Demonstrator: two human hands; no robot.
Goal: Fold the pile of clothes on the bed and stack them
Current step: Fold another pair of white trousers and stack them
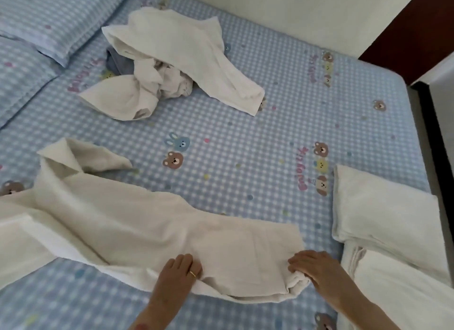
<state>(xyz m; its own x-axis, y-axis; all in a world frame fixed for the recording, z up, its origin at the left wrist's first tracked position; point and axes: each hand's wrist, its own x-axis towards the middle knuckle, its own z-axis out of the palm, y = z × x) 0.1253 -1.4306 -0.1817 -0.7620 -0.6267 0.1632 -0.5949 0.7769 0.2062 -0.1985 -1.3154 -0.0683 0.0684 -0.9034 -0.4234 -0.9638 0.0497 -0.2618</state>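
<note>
The pile (169, 64) of unfolded clothes is heaped at the far middle of the bed (233, 138), well apart from both hands; white pieces are tangled over a grey one. The bed is covered by a blue checked sheet printed with bears, and it is bounded at the far side by a pale wall (282, 12). Two pillows (49, 17) in the same check are seen at the far left. A long white garment (147, 229) is spread across the near half, its far end turned up at the left. Two folded white pieces (390, 221) are stacked at the near right edge, just beside the garment's end. The garment's near edge is pinched by the left hand (180, 270), on which a ring is worn. Its bunched right corner is gripped by the curled fingers of the right hand (317, 268).
</note>
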